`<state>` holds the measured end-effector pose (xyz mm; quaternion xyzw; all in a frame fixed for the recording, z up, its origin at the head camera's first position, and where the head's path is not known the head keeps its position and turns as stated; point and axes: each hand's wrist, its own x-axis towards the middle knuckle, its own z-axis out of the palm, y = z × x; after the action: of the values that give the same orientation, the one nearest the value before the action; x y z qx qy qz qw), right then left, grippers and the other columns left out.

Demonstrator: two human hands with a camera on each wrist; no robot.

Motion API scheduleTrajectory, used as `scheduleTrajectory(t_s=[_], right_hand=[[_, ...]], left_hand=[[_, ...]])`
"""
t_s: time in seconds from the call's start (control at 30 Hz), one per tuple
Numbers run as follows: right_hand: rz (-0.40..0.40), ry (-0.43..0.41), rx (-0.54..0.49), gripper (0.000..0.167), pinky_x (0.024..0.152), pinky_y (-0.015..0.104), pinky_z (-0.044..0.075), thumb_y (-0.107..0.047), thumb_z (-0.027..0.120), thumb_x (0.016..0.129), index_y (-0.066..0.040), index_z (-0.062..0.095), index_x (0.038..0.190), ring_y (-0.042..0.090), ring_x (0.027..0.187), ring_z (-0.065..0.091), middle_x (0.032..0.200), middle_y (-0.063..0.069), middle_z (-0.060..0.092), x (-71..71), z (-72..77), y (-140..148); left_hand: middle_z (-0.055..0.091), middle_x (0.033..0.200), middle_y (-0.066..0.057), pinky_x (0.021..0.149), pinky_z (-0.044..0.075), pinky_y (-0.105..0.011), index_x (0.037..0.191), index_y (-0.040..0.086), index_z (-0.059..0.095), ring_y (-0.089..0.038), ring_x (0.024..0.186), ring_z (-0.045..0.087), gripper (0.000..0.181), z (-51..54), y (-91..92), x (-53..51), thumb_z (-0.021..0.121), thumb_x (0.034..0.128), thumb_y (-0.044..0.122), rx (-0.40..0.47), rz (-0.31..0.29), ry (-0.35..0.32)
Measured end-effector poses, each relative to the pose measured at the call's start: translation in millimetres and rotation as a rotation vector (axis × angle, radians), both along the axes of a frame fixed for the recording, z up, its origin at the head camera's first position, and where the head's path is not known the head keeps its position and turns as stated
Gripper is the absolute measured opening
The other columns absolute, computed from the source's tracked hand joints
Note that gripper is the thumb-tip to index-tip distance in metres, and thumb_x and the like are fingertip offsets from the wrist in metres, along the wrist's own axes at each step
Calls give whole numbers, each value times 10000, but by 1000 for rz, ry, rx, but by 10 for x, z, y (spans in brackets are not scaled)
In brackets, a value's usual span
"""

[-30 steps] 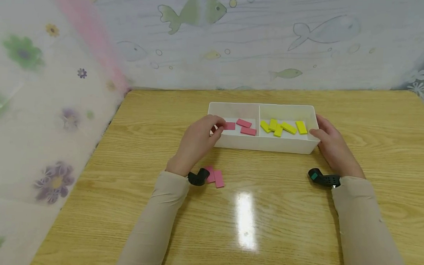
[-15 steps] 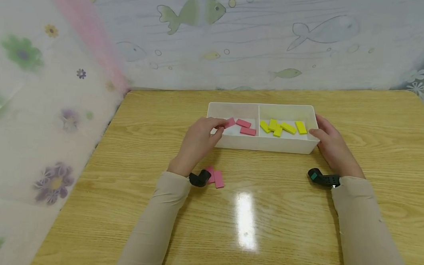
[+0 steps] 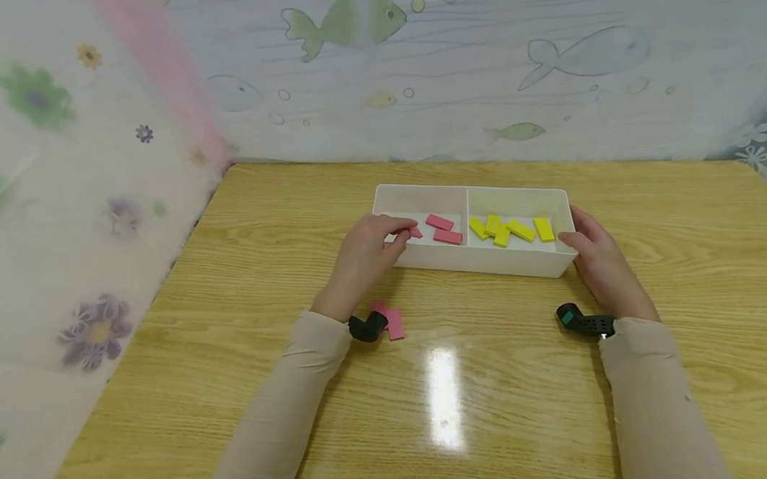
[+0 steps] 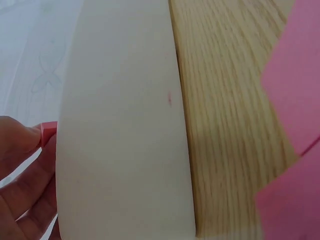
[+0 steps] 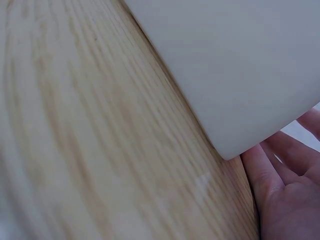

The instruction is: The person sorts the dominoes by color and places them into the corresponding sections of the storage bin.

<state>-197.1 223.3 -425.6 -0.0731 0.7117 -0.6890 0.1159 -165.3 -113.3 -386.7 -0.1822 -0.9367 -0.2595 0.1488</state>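
My left hand (image 3: 364, 259) reaches over the front rim of a white two-compartment box (image 3: 480, 260) and pinches a small pink tile (image 4: 48, 132) in the left compartment. Two other pink tiles (image 3: 447, 237) lie on that compartment's floor. At the box's right end, my right hand (image 3: 606, 269) holds the wall, thumb over the rim and fingers along the outside. Several yellow tiles (image 3: 521, 230) lie in the right compartment. In the right wrist view, the fingers (image 5: 262, 172) sit against the box's end.
Under my left wrist, pink tiles (image 3: 395, 324) lie on the wooden table (image 3: 499, 390), partly covered by the black wrist camera (image 3: 367, 327). Behind the table rises a painted wall (image 3: 457, 70), and another wall (image 3: 53, 215) bounds its left side.
The pink tile at my left fingertips has turned from lying flat to tilted, now mostly hidden by the fingers. My left hand has shifted slightly right; my right hand stays put.
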Motion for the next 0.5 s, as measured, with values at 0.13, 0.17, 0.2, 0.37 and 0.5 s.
scheduleTrajectory(t_s=[0.13,0.17,0.2,0.37,0.5], right_hand=[[1,-2,-1,589,1064,382,85,-219,417,949,-200,101,1446,117,1334,49,1488,-38,47,3,-2,3],[3,0,-3,588,1063,384,87,-218,416,949,-200,103,1446,119,1334,50,1488,-37,49,4,-2,3],[5,1,-5,587,1063,385,88,-220,416,949,-203,104,1446,119,1334,51,1488,-38,49,6,-2,4],[8,10,-6,583,1061,400,86,-221,415,949,-209,108,1445,123,1335,52,1488,-40,52,5,5,9],[7,12,-4,585,1061,397,88,-224,416,949,-208,106,1445,123,1336,48,1488,-40,48,6,-7,5]], left_hand=[[658,975,44,782,398,-273,1042,154,681,-144,883,508,207,-33,22,-8,574,869,195,18,28,6],[660,973,45,791,392,-283,1041,156,682,-148,886,505,207,-41,26,-9,579,866,196,23,33,8],[661,967,47,804,386,-295,1038,158,683,-150,891,503,205,-47,32,-9,580,865,197,26,37,13],[659,934,77,866,345,-362,1058,190,677,-154,936,499,220,-65,58,-3,580,861,208,40,59,20],[650,928,104,914,284,-397,1064,200,671,-146,980,483,226,-80,69,9,562,867,217,51,77,4]])
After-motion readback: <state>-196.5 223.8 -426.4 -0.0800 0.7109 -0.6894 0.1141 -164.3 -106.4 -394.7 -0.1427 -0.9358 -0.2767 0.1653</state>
